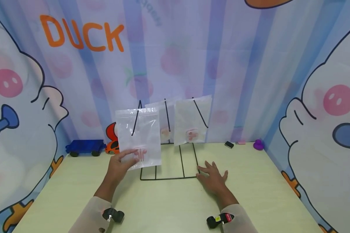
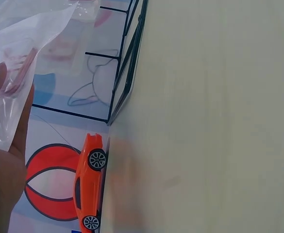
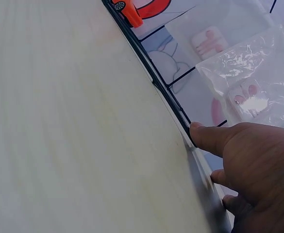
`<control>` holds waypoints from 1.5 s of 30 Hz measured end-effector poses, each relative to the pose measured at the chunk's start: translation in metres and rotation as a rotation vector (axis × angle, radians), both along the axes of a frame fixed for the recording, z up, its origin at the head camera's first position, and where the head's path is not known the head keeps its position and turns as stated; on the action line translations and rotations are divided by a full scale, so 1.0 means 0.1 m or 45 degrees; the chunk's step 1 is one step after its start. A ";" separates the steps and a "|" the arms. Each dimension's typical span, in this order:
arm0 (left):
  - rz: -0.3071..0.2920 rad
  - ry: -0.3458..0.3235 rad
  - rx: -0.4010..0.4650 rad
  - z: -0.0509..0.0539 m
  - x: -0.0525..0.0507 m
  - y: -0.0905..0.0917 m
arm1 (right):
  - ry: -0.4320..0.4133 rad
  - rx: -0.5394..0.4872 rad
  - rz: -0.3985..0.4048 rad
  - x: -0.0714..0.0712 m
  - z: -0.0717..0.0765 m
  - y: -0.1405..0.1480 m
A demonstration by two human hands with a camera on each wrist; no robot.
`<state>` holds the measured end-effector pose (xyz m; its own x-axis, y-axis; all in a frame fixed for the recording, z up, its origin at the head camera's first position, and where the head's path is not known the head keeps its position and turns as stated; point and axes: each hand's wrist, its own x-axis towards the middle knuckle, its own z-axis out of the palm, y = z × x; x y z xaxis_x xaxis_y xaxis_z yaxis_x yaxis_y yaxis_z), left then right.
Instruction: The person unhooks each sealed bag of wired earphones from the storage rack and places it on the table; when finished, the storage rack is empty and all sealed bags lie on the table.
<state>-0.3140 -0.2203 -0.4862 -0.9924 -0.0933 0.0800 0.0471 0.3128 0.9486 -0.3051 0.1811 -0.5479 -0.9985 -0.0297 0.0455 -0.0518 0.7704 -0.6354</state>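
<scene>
Left hand (image 1: 118,166) pinches bag (image 1: 137,136) of pink earphones (image 1: 141,155), long axis upright, zip up. Spread right hand (image 1: 213,179) touches rack's (image 1: 169,178) front-right corner.

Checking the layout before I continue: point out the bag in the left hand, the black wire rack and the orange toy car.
held bag (image 1: 145,136): head view, middle of its front face
black wire rack (image 1: 169,178): head view, front bar of its base
orange toy car (image 2: 88,182): left wrist view, side between the wheels
</scene>
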 end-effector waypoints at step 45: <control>-0.030 0.153 0.004 -0.12 0.71 -0.11 | 0.013 -0.023 0.019 -0.01 -0.01 0.02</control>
<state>-0.2434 -0.2313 -0.4983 -0.9777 -0.0703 0.1979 0.1675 0.3069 0.9369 -0.3059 0.1830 -0.5485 -0.9975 -0.0435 0.0561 -0.0695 0.7581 -0.6484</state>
